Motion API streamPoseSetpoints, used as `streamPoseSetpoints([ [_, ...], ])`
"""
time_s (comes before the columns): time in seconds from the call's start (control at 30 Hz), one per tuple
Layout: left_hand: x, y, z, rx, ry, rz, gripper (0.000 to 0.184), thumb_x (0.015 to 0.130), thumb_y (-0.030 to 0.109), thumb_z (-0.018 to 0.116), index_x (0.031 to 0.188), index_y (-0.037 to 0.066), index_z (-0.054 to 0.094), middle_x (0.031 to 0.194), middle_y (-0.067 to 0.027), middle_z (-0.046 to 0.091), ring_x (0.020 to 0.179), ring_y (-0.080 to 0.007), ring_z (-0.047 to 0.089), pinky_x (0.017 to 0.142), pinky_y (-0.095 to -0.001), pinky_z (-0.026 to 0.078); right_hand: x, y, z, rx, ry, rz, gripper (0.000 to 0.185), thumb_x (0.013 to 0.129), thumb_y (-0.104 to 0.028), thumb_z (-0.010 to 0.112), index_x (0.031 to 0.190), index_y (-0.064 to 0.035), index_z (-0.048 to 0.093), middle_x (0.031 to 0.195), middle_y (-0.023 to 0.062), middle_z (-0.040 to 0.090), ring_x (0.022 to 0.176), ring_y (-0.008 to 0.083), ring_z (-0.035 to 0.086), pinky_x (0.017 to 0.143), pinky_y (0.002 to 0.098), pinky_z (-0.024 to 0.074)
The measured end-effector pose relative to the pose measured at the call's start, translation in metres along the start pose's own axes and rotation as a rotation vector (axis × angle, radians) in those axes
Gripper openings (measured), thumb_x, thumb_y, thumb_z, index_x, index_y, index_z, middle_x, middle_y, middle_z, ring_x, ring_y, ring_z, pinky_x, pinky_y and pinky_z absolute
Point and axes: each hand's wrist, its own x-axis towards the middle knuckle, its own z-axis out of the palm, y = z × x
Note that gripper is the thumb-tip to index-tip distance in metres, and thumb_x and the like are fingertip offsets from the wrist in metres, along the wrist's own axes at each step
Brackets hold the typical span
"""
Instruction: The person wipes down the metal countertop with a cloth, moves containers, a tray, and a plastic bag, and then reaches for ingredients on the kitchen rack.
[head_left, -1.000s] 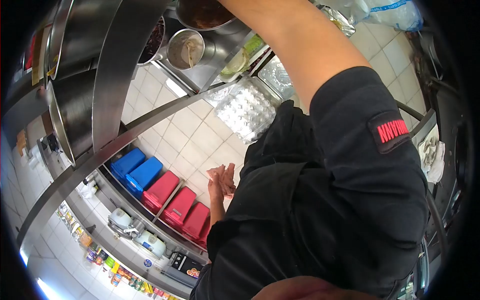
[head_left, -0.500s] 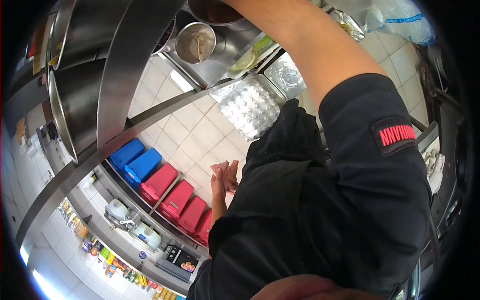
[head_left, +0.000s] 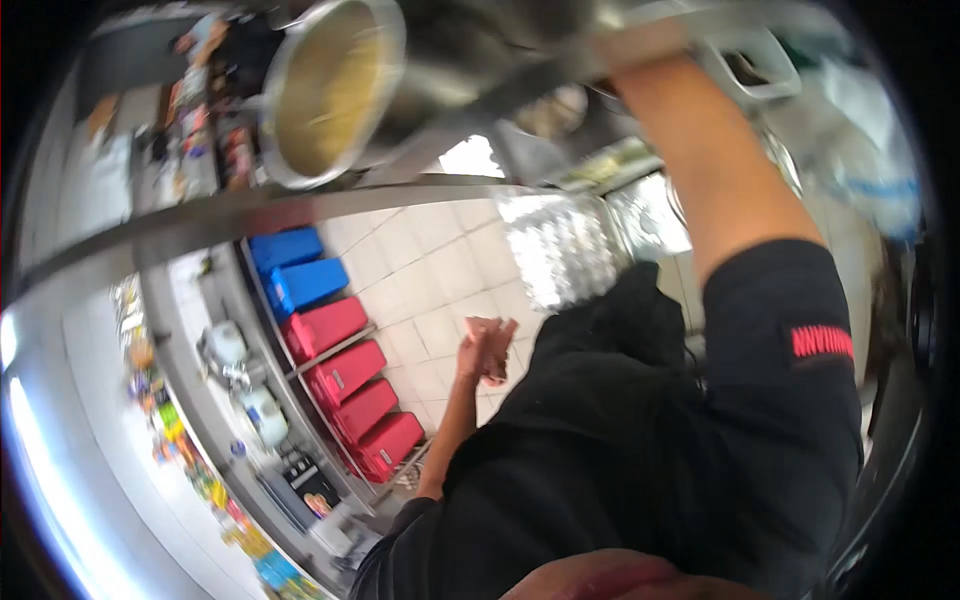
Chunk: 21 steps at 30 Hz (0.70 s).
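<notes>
My left hand (head_left: pixel 468 355) hangs low above the tiled floor, closed on a pinkish piece that looks like raw meat (head_left: pixel 492 350). My right arm reaches up over the counter. At its end my right hand (head_left: pixel 640 45) is smeared by motion and partly cut off by a steel bar, so its fingers do not show. Close to that hand stands a white tub (head_left: pixel 755 65) with something dark inside. A metal pot with pale contents (head_left: pixel 550 110) is to its left, blurred.
A large pot with yellowish contents (head_left: pixel 335 95) is at upper left. Foil-like silvery packing (head_left: pixel 560 250) lies beside my apron. Blue bins (head_left: pixel 308 285) and red bins (head_left: pixel 345 370) line a lower shelf. A slicing machine (head_left: pixel 225 345) stands on the steel counter behind them.
The view has turned, bringing the large pot and white tub into sight. My left hand with the pinkish piece shows further right. My right arm still reaches upward, its hand now blurred in view.
</notes>
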Motion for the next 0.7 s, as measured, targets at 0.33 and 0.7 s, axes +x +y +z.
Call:
streamPoseSetpoints([
  [0.33,-0.027,-0.092,0.007,-0.266,0.085,0.058,0.055,0.1,0.048,0.055,0.127,0.001,0.061,0.114,-0.0169,0.069,0.098,-0.026,0.069,0.08,-0.0393,0.057,0.02,0.002,0.015,-0.162,-0.144,-0.066,0.03,0.093,-0.017,0.058,0.114,0.0052,0.062,0.107,0.0221,0.068,0.099,0.0315,0.066,0.088,0.0388,0.0512],
  [0.7,0.006,-0.188,-0.02,-0.756,-0.112,-0.038,0.046,0.103,0.032,0.052,0.125,-0.007,0.059,0.122,-0.0178,0.067,0.113,-0.0288,0.065,0.096,-0.0376,0.053,0.005,-0.009,-0.002,-0.162,-0.161,0.06,0.031,0.095,-0.018,0.058,0.115,0.0051,0.061,0.108,0.0221,0.067,0.1,0.0319,0.065,0.088,0.0387,0.0509],
])
